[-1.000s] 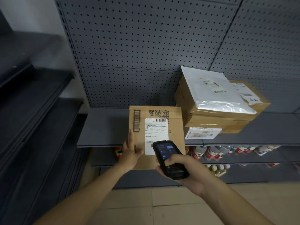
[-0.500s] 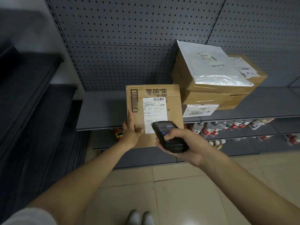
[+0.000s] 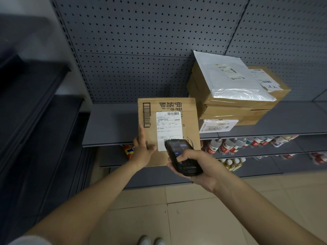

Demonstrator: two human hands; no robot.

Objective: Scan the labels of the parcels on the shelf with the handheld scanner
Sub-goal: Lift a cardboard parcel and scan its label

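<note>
While the grey shelf (image 3: 113, 128) bears a stack of parcels (image 3: 230, 106) at right, a cardboard parcel (image 3: 187, 121) leans out over its front edge, the grip of the left hand (image 3: 141, 151) clamped on its side. Its label (image 3: 169, 128) probably wants a steady, square aim from farther back — the scanner (image 3: 180, 156), clamped in the grip of the right hand (image 3: 200, 167), covers the lower barcode, and its dim screen is unreadable.

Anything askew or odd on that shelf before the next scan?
Mostly the white poly mailer: it lies skewed on the stack of cardboard boxes and overhangs its front edge. The cardboard box the left hand holds also juts past the shelf lip, its printed characters upside down. No damage or spills visible.
</note>
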